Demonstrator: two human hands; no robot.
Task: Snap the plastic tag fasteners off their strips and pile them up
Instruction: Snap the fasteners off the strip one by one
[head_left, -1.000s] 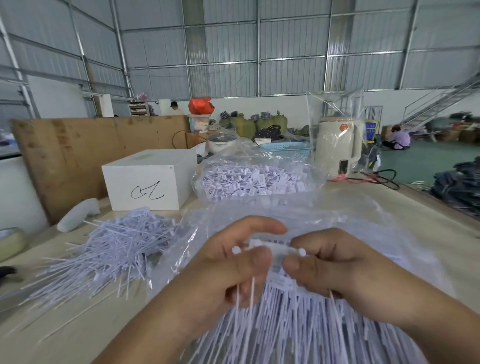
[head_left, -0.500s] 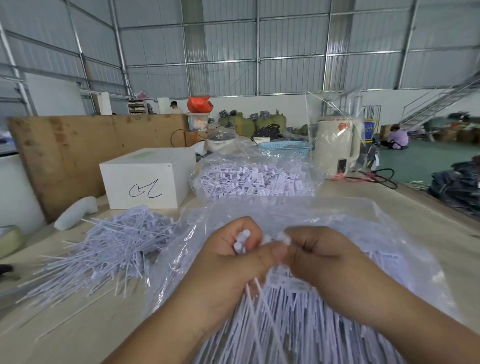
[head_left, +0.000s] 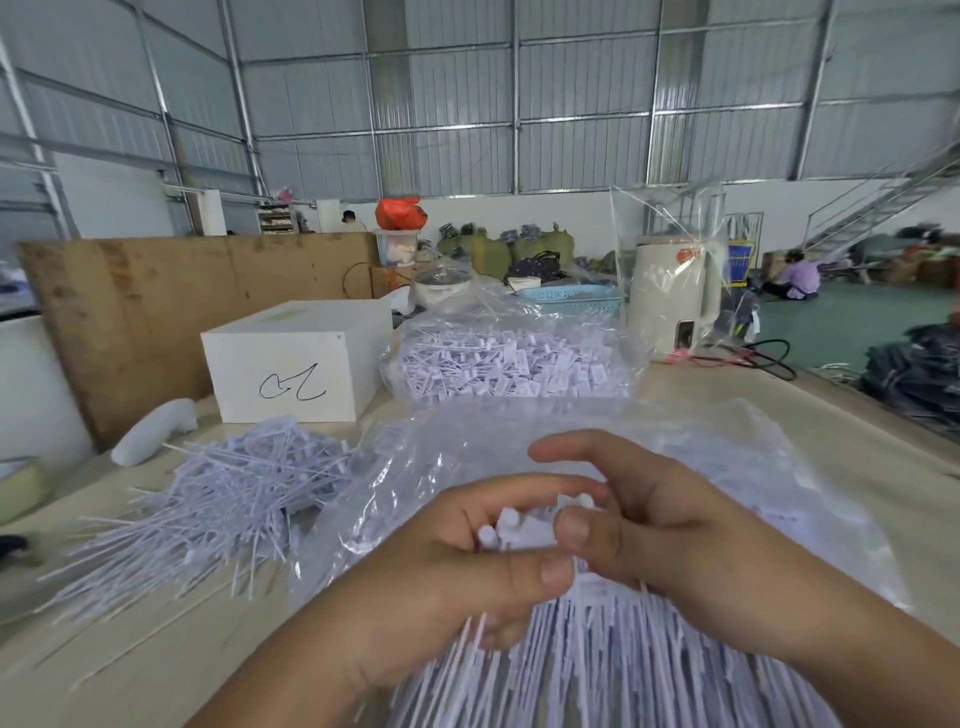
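Near clear bag (head_left: 717, 467) under hands: full of white fastener strips (head_left: 597, 670). Far clear bag (head_left: 514, 332): loose tag fasteners (head_left: 509, 366). Left hand (head_left: 447, 577) curls round bunch of fastener heads (head_left: 514, 530); right hand (head_left: 670, 535) pinches same bunch, index finger lifted. Separated pile (head_left: 218, 499) left on table (head_left: 171, 654), before white box (head_left: 296, 358). Kettle (head_left: 670, 296) behind.

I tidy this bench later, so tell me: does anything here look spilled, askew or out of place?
Mostly the pile of loose fasteners left of the hands: it fans out untidily, with stray pieces scattered across the table toward its near edge. That fits the piling job. Nothing looks damaged.
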